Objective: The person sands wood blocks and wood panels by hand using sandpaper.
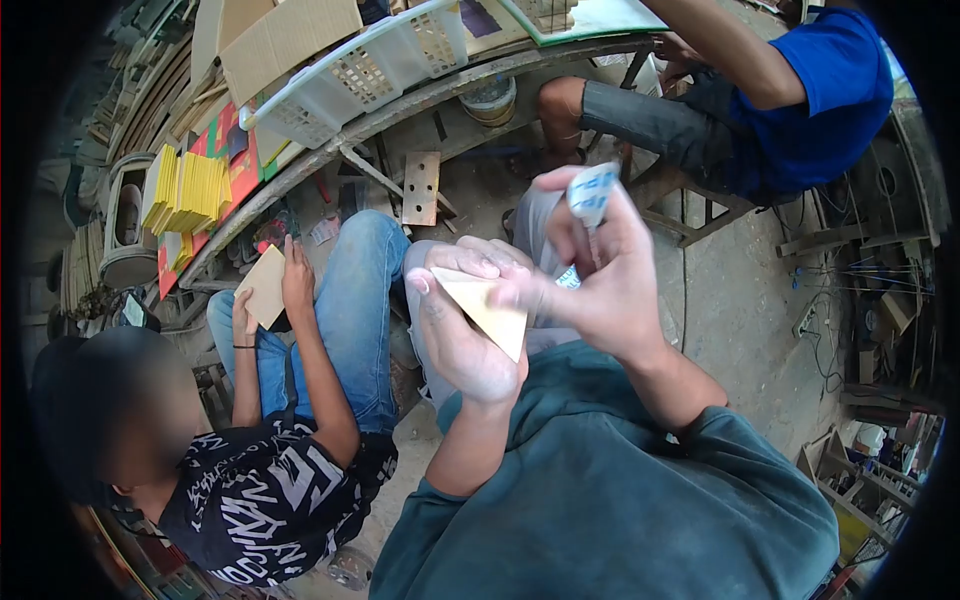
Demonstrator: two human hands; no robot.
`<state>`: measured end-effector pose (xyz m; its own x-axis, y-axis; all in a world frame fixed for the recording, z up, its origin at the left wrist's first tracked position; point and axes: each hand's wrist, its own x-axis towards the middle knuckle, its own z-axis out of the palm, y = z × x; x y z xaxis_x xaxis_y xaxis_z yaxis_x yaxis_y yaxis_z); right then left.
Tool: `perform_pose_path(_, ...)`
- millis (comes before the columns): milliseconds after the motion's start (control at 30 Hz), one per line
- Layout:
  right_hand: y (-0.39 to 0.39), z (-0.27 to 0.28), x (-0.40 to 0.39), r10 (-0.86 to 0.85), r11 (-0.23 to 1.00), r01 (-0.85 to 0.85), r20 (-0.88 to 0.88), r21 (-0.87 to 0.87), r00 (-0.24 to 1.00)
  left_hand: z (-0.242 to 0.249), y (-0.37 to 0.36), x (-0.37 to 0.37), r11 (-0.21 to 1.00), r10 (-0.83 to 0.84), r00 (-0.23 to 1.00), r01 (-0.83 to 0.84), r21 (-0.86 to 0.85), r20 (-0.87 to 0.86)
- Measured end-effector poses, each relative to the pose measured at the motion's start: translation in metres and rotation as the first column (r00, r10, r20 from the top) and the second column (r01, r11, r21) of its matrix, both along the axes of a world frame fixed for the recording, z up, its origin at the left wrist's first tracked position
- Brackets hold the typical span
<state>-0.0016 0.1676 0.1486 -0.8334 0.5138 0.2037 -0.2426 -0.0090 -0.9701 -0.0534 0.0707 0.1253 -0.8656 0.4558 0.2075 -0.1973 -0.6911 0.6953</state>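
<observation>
The pale triangular piece (497,312) lies in your left hand (458,345), its fingers curled around it and its lower point bare near your wrist. Your right hand (622,292) is smeared by motion; its fingers pinch a crumpled blue-and-white scrap (594,192). One blurred digit overlaps the triangle, and you cannot tell whether it presses there. More blue and white shows under that hand, too covered to say whether it is the same scrap. To your left, a person in a printed black shirt (270,500) holds a flat pale panel (263,288). Beyond, the bench (400,107) carries yellow-edged stacks (187,190) and a white plastic basket (345,92), whose wall hides most of its contents. A cardboard box (290,50) behind it is cut off above. The bucket (490,103) below is partly hidden, its contents unclear. At right, the blue-shirted person's (825,105) head is out of frame.
</observation>
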Motion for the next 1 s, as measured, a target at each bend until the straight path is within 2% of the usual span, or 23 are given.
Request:
perform_pose_path(67, 0.005, 0.004, -0.004, -0.285, 0.957, 0.284, -0.010, -0.056, 0.958, -0.001, 0.000, -0.002, 0.984, -0.157, 0.982, 0.147, 0.102, 0.102)
perform_pose_path(100, 0.012, 0.004, -0.003, -0.294, 0.955, 0.295, -0.029, 0.019, 0.955, -0.002, 0.002, -0.002, 0.978, -0.159, 0.976, 0.135, 0.162, 0.148)
perform_pose_path(233, 0.017, 0.002, 0.006, -0.234, 0.971, 0.231, -0.041, -0.064, 0.971, 0.004, 0.002, -0.002, 0.952, -0.251, 0.951, 0.208, 0.227, 0.182)
perform_pose_path(300, 0.014, -0.002, 0.015, -0.118, 0.984, 0.120, 0.027, -0.129, 0.993, 0.007, 0.001, -0.001, 0.933, -0.303, 0.919, 0.233, 0.274, 0.253)
perform_pose_path(333, 0.011, -0.002, 0.018, -0.116, 0.984, 0.119, 0.030, -0.131, 0.993, 0.007, 0.001, -0.001, 0.934, -0.301, 0.918, 0.230, 0.272, 0.257)
perform_pose_path(400, 0.004, 0.000, 0.023, -0.064, 0.960, 0.044, -0.062, -0.275, 0.996, 0.007, 0.002, 0.000, 0.926, -0.324, 0.915, 0.255, 0.279, 0.242)
perform_pose_path(433, -0.001, -0.008, 0.021, -0.107, 0.987, 0.092, -0.119, -0.130, 0.987, 0.006, 0.002, -0.001, 0.927, -0.325, 0.914, 0.256, 0.276, 0.244)
perform_pose_path(533, -0.011, -0.004, 0.034, -0.061, 0.991, 0.054, -0.055, -0.125, 0.997, 0.004, 0.003, -0.001, 0.937, -0.290, 0.944, 0.246, 0.246, 0.159)
perform_pose_path(600, -0.019, -0.009, 0.036, -0.096, 0.994, 0.091, -0.093, -0.063, 0.991, 0.004, 0.005, 0.000, 0.981, -0.116, 0.992, 0.106, 0.161, 0.055)
perform_pose_path(633, -0.023, -0.012, 0.038, -0.115, 0.991, 0.104, -0.130, -0.088, 0.985, 0.003, 0.006, -0.001, 0.981, -0.117, 0.992, 0.107, 0.161, 0.055)
perform_pose_path(667, -0.026, -0.014, 0.038, -0.134, 0.987, 0.116, -0.166, -0.113, 0.977, 0.002, 0.007, -0.002, 0.991, -0.023, 0.998, 0.030, 0.134, -0.056)
perform_pose_path(700, -0.029, -0.014, 0.037, -0.134, 0.987, 0.117, -0.165, -0.113, 0.977, 0.001, 0.008, -0.002, 0.992, 0.069, 0.984, -0.050, 0.115, -0.167)
perform_pose_path(733, -0.032, -0.013, 0.036, -0.184, 0.982, 0.171, -0.205, -0.078, 0.961, 0.002, 0.009, -0.002, 0.992, 0.068, 0.984, -0.049, 0.115, -0.165)
perform_pose_path(833, -0.036, -0.020, 0.038, -0.245, 0.967, 0.255, -0.264, 0.004, 0.933, 0.002, 0.011, 0.001, 0.971, 0.237, 0.907, -0.233, 0.053, -0.348)
perform_pose_path(867, -0.037, -0.022, 0.039, -0.255, 0.958, 0.281, -0.286, 0.056, 0.924, 0.002, 0.012, 0.002, 0.972, 0.233, 0.909, -0.229, 0.051, -0.346)
perform_pose_path(900, -0.040, -0.018, 0.036, -0.315, 0.943, 0.332, -0.305, 0.004, 0.899, 0.002, 0.013, 0.003, 0.965, 0.257, 0.888, -0.254, 0.059, -0.382)
perform_pose_path(967, -0.042, -0.017, 0.034, -0.335, 0.931, 0.363, -0.320, 0.028, 0.886, 0.004, 0.014, 0.004, 0.957, 0.284, 0.865, -0.280, 0.070, -0.414)
perform_pose_path(1000, -0.043, -0.017, 0.034, -0.355, 0.918, 0.392, -0.335, 0.050, 0.873, 0.004, 0.014, 0.005, 0.942, 0.315, 0.814, -0.332, 0.056, -0.487)
